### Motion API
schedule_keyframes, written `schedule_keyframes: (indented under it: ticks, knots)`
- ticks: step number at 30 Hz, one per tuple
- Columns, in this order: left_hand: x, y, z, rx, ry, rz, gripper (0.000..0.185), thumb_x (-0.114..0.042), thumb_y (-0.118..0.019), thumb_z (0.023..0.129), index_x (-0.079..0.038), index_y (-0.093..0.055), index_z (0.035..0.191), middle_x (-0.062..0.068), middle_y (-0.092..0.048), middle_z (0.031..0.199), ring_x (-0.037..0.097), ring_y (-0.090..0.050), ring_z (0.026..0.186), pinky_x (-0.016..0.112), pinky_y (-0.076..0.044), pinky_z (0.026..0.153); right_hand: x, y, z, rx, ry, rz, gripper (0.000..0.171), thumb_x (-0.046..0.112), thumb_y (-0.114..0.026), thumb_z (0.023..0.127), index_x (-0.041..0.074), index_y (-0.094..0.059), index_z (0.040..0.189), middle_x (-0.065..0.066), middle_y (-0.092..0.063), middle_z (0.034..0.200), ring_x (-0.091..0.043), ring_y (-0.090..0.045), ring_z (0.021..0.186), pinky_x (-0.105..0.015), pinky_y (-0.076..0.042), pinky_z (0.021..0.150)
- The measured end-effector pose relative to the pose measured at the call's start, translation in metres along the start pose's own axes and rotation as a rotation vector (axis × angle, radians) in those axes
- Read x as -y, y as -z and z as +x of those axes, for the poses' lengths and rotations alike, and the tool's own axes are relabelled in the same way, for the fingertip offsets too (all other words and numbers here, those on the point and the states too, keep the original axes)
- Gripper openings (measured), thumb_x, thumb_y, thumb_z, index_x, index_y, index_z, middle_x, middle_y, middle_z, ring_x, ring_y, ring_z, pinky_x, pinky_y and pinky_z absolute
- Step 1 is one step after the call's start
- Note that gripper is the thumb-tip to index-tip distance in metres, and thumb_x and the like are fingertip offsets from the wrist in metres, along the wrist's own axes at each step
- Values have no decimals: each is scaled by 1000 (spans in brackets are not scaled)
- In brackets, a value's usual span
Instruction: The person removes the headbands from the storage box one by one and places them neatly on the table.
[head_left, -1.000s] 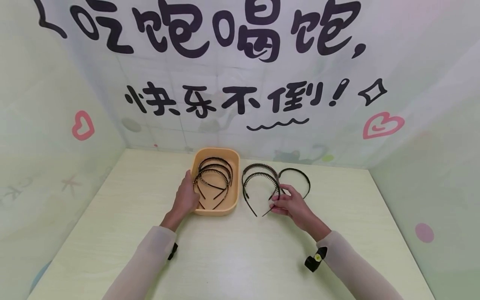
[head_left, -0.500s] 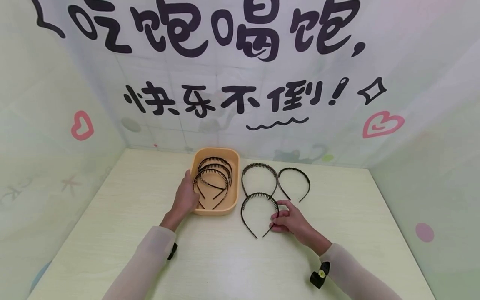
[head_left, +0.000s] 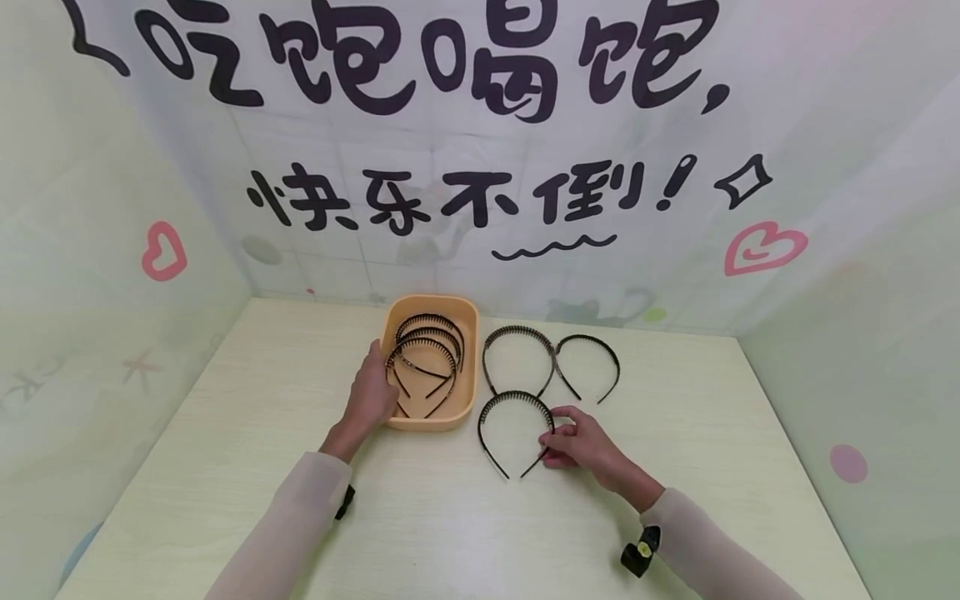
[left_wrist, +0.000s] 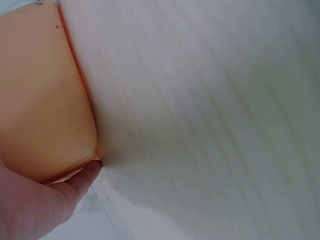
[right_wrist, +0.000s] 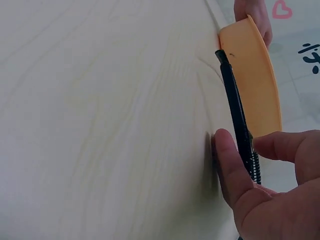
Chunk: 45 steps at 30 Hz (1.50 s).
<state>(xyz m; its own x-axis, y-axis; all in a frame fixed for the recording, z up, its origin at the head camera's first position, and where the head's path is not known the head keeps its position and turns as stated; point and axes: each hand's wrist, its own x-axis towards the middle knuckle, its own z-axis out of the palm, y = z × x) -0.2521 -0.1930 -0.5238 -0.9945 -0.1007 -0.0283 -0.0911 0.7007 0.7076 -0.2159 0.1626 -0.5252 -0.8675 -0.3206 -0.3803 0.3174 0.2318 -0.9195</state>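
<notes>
My left hand (head_left: 372,390) grips the left side of an orange plastic bin (head_left: 431,424), thumb over the rim. In the left wrist view its fingers (left_wrist: 75,187) lie along the bin's edge. Several dark toothed headbands (head_left: 429,332) overlap inside the bin. My right hand (head_left: 591,446) pinches the right arm of another black toothed headband (head_left: 516,396), its open ends toward me. The right wrist view shows this headband (right_wrist: 234,102) edge-on between thumb and fingers, close over the table. Behind it lie two more headbands, a brown-black one (head_left: 517,331) and a thinner black one (head_left: 589,338).
The pale wood-grain table (head_left: 450,533) runs back to a printed sheet wall (head_left: 435,267) with large dark lettering. Similar sheets stand on the left (head_left: 90,375) and right (head_left: 862,375). The bin stands near the back wall.
My right hand has drawn its headband toward me, away from the brown-black one it overlapped, then slightly left. My left hand and the bin have stayed put.
</notes>
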Motion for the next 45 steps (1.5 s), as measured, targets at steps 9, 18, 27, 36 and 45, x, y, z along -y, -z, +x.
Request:
schedule_keyframes:
  ticks: [9,18,27,36,45]
  knots:
    - [0,1,0,0,-3,-4,80,11,-45,86,6,-4,155,36,-31,150,49,-37,136,59,-39,106,17,2,-2,-91,1,-232,42,2,-60,94,-9,-52,134,-21,-72,97,-28,-73,75,-40,-61,67]
    - [1,1,1,1,-4,-5,80,11,-45,87,6,-4,155,36,-30,151,49,-36,137,59,-39,107,15,5,-1,-117,-32,-257,34,7,-62,95,-7,-58,126,-19,-71,96,-27,-72,77,-40,-60,65]
    - [1,0,0,0,-7,-16,81,12,-45,86,6,-4,155,36,-31,150,49,-36,137,59,-39,107,12,8,2,-122,-41,-269,25,6,-58,95,-7,-62,116,-16,-71,90,-23,-71,72,-37,-60,63]
    - [1,0,0,-4,-7,-10,80,12,-45,86,6,-5,155,36,-32,149,49,-38,135,58,-41,105,15,11,6,-107,-45,-353,20,8,-59,94,-3,-67,108,-12,-71,89,-20,-70,70,-36,-60,63]
    - [1,0,0,4,-12,-5,80,12,-44,86,7,-3,155,37,-30,150,51,-36,136,59,-39,106,37,12,13,-157,28,-453,19,12,-58,96,-2,-69,103,-13,-71,87,-22,-69,72,-35,-59,62]
